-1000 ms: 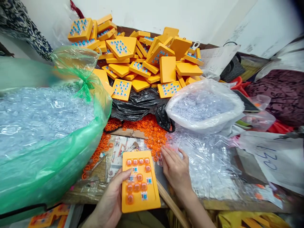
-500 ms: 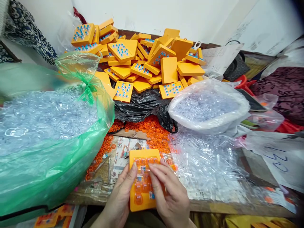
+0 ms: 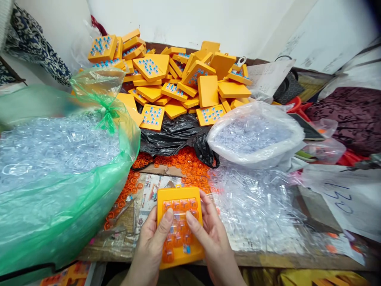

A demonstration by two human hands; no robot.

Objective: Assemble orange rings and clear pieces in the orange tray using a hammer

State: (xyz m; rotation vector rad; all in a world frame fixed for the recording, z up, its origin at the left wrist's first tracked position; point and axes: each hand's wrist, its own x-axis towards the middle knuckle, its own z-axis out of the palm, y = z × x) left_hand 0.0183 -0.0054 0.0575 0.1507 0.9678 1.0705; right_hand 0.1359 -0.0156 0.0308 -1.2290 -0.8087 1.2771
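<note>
Between my two hands I hold a yellow-orange plastic case [image 3: 181, 260] tilted up toward me, over the table's front edge. Rows of clear orange caps sit in its window, with a bit of blue and white showing near the lower right. My left hand [image 3: 153, 240] wraps the left side, thumb on the caps. My right hand [image 3: 216, 242] grips the right side, its thumb pressed on the caps too and its fingers behind the case. Beyond the case lie loose orange rings [image 3: 195, 172]. To the right spreads a heap of clear plastic pieces [image 3: 256, 206].
A green bag [image 3: 74, 198] of clear parts fills the left. An open white bag [image 3: 256, 159] of similar parts stands right of centre. Behind a black bag [image 3: 169, 137], many yellow cases [image 3: 208, 91] are piled against the wall. Papers [image 3: 345, 198] lie at the right.
My right hand has moved from fingertips on the case's face to a grip round its right side, thumb on the caps. My left hand keeps its hold.
</note>
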